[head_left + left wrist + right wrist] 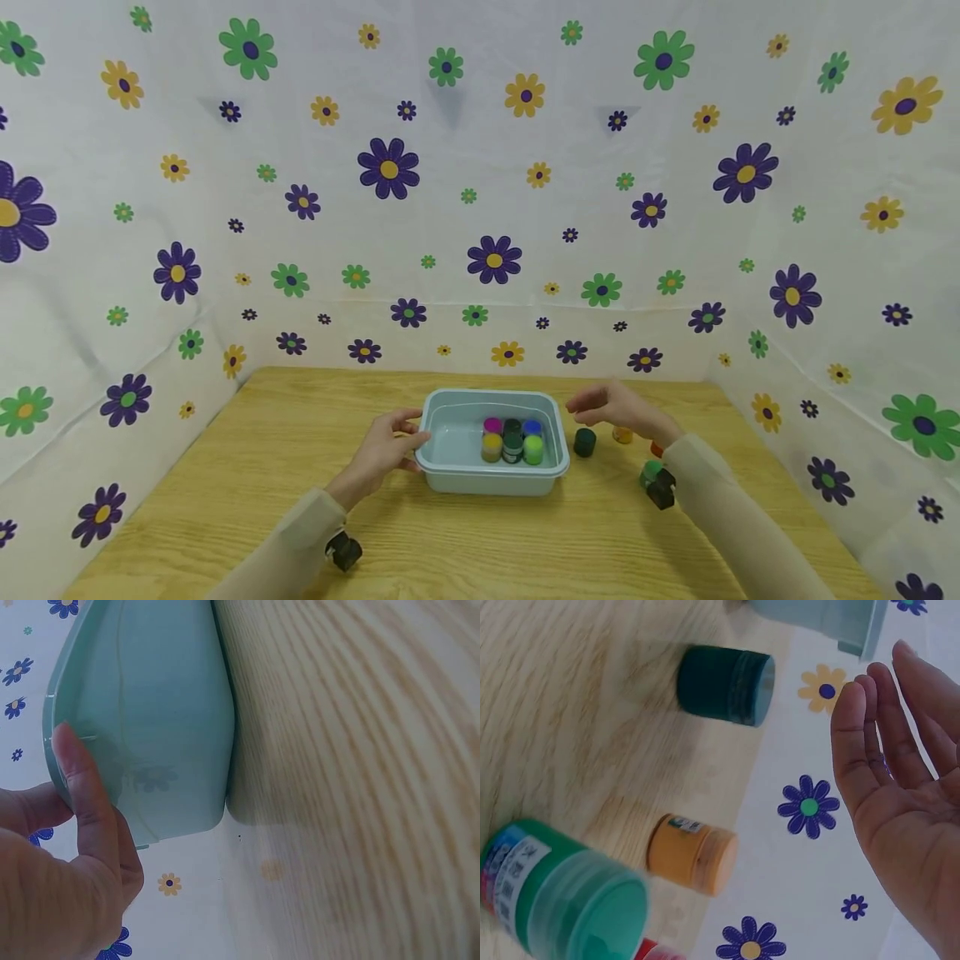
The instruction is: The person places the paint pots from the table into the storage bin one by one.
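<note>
Head view: the left hand grips a blue box by its left end; the right hand, loosely curved, holds nothing near a dark green jar.

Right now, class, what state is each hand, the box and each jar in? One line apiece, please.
Box: upright, open-topped, partly filled.
Six jars inside: upright, two rows of three.
Left hand: gripping the box's left end.
Right hand: raised, holding nothing.
Dark jar outside: upright, capped.
Orange jar: upright, capped.
Green jar: upright, capped.
Red jar: mostly hidden, cannot tell.
</note>
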`<state>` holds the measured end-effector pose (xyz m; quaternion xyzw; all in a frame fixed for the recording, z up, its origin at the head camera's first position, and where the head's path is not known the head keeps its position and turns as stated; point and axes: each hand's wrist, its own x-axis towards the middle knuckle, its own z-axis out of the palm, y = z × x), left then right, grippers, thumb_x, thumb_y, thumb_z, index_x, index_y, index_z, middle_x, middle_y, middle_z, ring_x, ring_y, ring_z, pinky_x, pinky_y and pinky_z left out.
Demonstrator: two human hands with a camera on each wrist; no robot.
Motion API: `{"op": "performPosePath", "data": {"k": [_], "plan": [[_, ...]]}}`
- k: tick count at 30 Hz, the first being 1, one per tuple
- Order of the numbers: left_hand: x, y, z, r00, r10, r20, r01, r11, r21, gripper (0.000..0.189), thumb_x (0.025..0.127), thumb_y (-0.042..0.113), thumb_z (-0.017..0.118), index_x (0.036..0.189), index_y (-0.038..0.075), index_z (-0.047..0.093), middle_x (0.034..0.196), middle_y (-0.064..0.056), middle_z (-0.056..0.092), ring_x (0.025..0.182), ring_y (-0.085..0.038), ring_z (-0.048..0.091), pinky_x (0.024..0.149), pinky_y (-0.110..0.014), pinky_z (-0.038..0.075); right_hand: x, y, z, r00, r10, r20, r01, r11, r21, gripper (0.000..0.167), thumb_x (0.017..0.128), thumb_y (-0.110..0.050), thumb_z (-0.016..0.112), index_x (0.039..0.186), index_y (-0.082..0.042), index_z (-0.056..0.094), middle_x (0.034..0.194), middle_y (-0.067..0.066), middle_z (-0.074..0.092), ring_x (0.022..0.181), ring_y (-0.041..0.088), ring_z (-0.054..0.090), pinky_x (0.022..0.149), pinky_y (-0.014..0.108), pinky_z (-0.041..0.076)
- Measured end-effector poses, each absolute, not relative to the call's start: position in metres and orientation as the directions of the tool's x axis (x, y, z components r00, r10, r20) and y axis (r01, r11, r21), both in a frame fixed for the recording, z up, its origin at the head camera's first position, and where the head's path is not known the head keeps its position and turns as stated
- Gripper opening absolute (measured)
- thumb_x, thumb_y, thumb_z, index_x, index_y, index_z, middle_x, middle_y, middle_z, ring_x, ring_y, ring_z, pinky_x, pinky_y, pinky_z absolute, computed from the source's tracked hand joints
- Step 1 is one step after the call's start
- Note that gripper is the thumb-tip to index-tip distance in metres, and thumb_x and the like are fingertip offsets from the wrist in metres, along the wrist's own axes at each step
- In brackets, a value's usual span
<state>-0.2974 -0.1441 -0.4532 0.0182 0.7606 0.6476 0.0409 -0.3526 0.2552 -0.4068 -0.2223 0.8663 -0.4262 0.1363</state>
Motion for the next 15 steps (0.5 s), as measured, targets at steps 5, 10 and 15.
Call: {"op": "performPosePath", "data": {"k": [5, 10, 15], "plan": [[-0.298, -0.144, -0.453, -0.996, 0.076, -0.037, -0.024, 0.164, 0.986, 0.048, 0.091, 0.003, 0.066, 0.137, 0.001, 0.053, 0.103, -0.014, 0.054, 0.072, -0.019, 0.061, 0.053, -0.036, 0.06, -0.355, 0.262, -0.411, -0.862, -0.499, -0.093, -0.253, 0.581, -0.774, 0.028, 0.091, -0.009, 0.068, 0.117, 0.0, 0.068, 0.122, 0.022, 0.065, 0.107, 0.026, 0.065, 0.095, 0.042, 0.055], [-0.298, -0.144, -0.454, -0.996, 0.083, -0.031, -0.017, 0.167, 0.986, 0.046, 0.092, 0.004, 0.066, 0.136, 0.001, 0.054, 0.102, -0.014, 0.055, 0.073, -0.021, 0.061, 0.052, -0.036, 0.059, -0.358, 0.264, -0.422, -0.868, -0.478, -0.133, -0.254, 0.658, -0.709, 0.03, 0.088, -0.007, 0.069, 0.118, -0.002, 0.069, 0.121, 0.014, 0.067, 0.116, 0.033, 0.059, 0.101, 0.051, 0.049], [-0.298, -0.143, -0.455, -0.996, 0.088, -0.026, -0.011, 0.169, 0.986, 0.046, 0.092, 0.003, 0.066, 0.136, 0.0, 0.054, 0.101, -0.015, 0.056, 0.079, -0.026, 0.063, 0.052, -0.036, 0.06, -0.357, 0.262, -0.429, -0.86, -0.49, -0.141, -0.278, 0.683, -0.676, 0.03, 0.086, -0.005, 0.072, 0.116, -0.005, 0.071, 0.121, 0.011, 0.068, 0.116, 0.033, 0.058, 0.103, 0.056, 0.045]]}}
